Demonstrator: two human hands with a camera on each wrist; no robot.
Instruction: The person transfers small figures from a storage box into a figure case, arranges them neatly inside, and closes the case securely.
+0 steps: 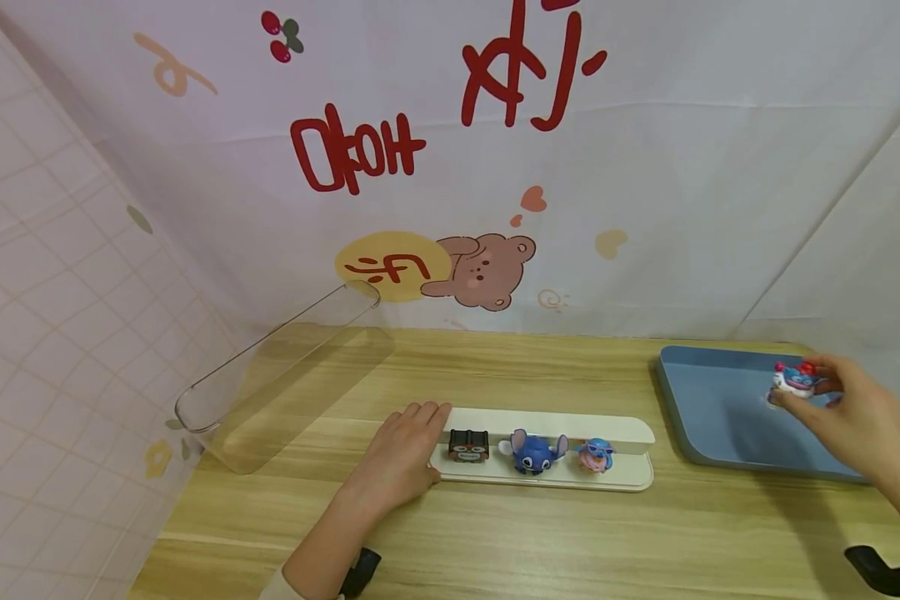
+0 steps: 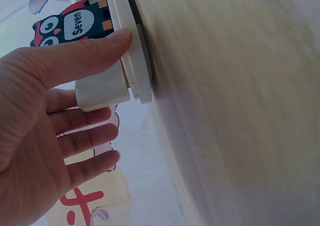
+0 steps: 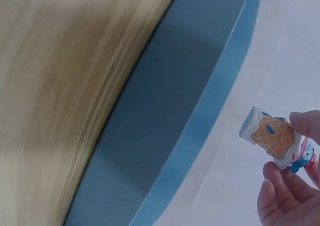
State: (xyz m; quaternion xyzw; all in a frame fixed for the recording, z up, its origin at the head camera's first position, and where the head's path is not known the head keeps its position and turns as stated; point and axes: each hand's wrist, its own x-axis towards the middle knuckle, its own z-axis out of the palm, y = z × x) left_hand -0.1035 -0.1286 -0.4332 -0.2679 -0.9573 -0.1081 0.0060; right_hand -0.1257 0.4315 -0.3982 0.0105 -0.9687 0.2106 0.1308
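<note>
My left hand (image 1: 399, 454) holds the left end of a white stepped display base (image 1: 555, 423); in the left wrist view the thumb lies on its front edge, with fingers behind. On the base's lower step stand a dark owl figurine (image 1: 468, 447) marked "Seven", a blue big-eared Stitch figurine (image 1: 534, 452) and a small blue-and-pink figurine (image 1: 596, 456). Over the blue tray (image 1: 708, 417), my right hand (image 1: 862, 408) pinches an ice-cream-cone figurine (image 3: 274, 136) between thumb and fingers. Its waffle cone and white end show in the right wrist view.
A clear plastic cover (image 1: 292, 375) stands at the back left of the wooden table (image 1: 540, 550). Behind the table hangs a white printed cloth (image 1: 682, 167). The tray's raised rim is right of the display base.
</note>
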